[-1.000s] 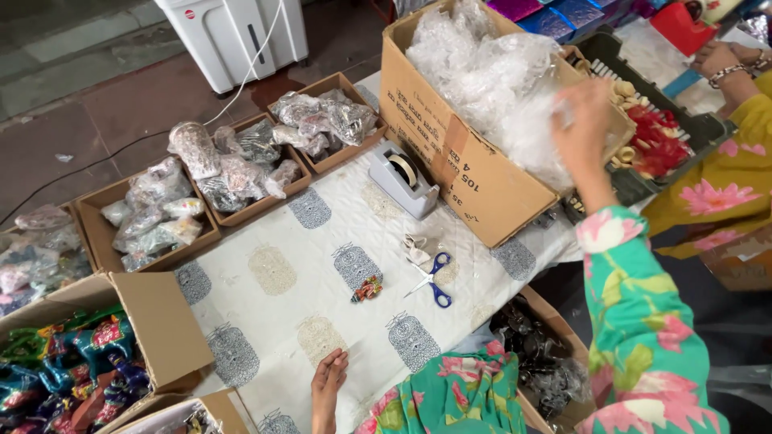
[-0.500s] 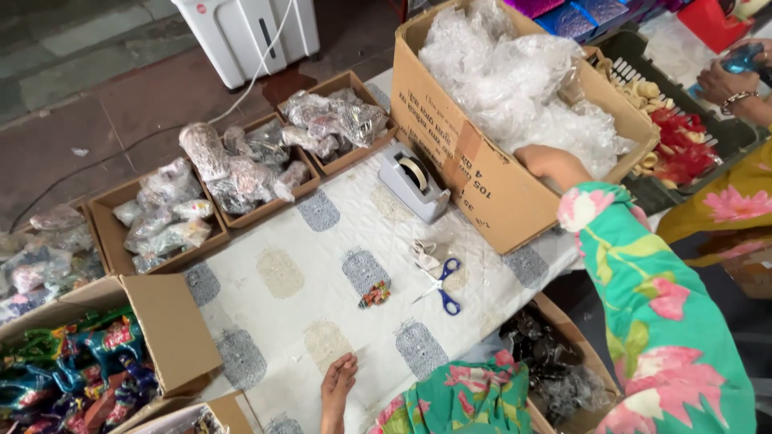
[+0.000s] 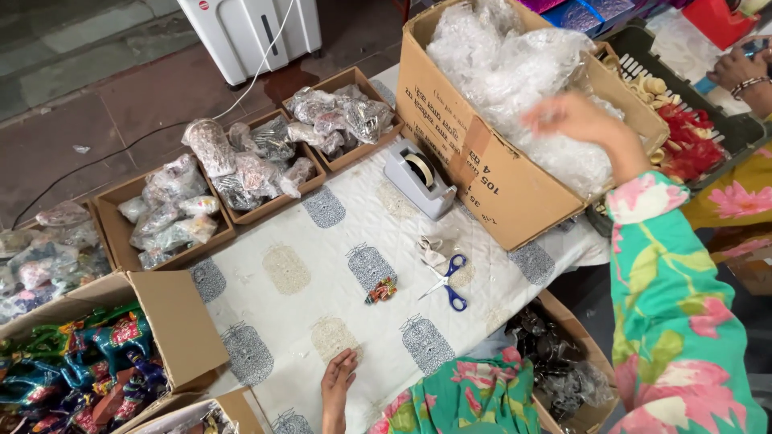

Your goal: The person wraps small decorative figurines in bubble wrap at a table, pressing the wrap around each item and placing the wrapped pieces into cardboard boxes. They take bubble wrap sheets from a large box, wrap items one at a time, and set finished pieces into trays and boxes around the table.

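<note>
Even, soft daylight is seen throughout; shadows are faint. The right hand (image 3: 572,119) is smeared by motion blur.

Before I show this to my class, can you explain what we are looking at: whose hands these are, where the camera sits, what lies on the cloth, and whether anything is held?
There is no machine here. One camera sits on a person's head and looks down at their own two bare hands.

The right hand, in a green flowered sleeve, reaches over a large brown cardboard box filled with clear crumpled plastic bags. It is blurred, so I cannot tell whether it grips a bag.

The left hand rests flat and empty on the white cloth with grey printed ovals.

On that cloth lie blue-handled scissors, a grey tape dispenser and a small multicoloured trinket. Shallow cardboard trays of plastic-wrapped items line its far edge.

The other person's hand at top right belongs to someone else.
</note>
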